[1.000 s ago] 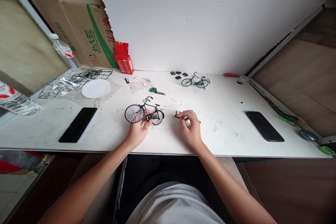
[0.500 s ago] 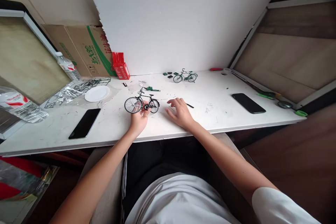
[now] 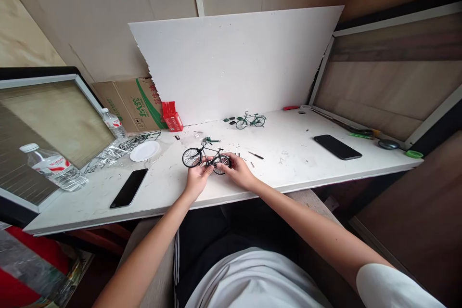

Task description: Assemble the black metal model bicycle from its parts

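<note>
A small black model bicycle (image 3: 192, 157) is held above the table, its front wheel to the left. My left hand (image 3: 198, 180) grips it from below, near the pedals. At the rear wheel, my right hand (image 3: 239, 171) has its fingers closed on the bike, partly covering that wheel. Just behind the handlebars lies a green plastic part (image 3: 212, 140). To the right of my right hand, a thin dark tool (image 3: 255, 155) rests on the table among tiny bits. A green model bicycle (image 3: 250, 121) stands farther back.
Left on the table are a phone (image 3: 129, 187), a white plate (image 3: 145, 151), black part frames (image 3: 124, 147) and two water bottles. A red box (image 3: 172, 116) stands at the back. Another phone (image 3: 337, 147) and a computer mouse (image 3: 389, 144) lie right. A white board (image 3: 234, 67) stands behind.
My right hand has moved left from the table to the bicycle's rear wheel and closed on it. The bicycle is now tilted, rear lower. The head view has tipped upward.
</note>
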A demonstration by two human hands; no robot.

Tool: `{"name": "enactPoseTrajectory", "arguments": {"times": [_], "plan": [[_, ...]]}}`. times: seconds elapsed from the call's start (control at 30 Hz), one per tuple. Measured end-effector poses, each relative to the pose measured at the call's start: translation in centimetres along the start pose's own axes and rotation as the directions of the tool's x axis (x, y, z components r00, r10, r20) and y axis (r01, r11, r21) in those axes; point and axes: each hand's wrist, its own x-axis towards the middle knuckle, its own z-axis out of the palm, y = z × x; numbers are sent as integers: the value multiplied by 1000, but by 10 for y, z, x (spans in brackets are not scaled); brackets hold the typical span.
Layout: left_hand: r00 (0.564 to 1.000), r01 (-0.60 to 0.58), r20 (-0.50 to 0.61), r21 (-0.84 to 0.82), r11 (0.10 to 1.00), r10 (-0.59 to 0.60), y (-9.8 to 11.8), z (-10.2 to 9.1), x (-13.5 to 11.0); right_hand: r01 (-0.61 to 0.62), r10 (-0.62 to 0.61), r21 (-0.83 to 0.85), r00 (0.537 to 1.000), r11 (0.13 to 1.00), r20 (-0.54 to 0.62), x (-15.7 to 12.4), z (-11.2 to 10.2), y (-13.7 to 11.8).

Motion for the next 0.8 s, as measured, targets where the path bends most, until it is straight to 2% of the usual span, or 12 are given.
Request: {"name": "enactPoseTrajectory", "arguments": {"times": [0.13,0.27,0.37,0.43,0.6,0.7,0.8], "plan": [[998,33,-58,6,999,-33,-1,2,1,31,-25,115,998,993,-52,0,3,2],[974,176,-152,31,984,-170,-1,3,1,48,-51,-21,985,999,-164,-4,3,-6],[965,259,-63,102,960,-253,5,6,-3,55,-89,-132,959,990,-270,-6,3,-10],[975,219,11,105,970,-221,9,8,-6,61,-109,-163,948,985,-301,-6,2,-9],[979,174,108,15,985,-174,5,9,-8,49,-95,-169,957,984,-275,-5,2,0],[975,177,140,-16,984,-173,1,8,-6,69,-84,-88,981,994,-176,-4,3,3],[977,187,117,-47,981,-181,1,7,-3,126,-128,-27,988,992,-91,-4,4,5]]}}
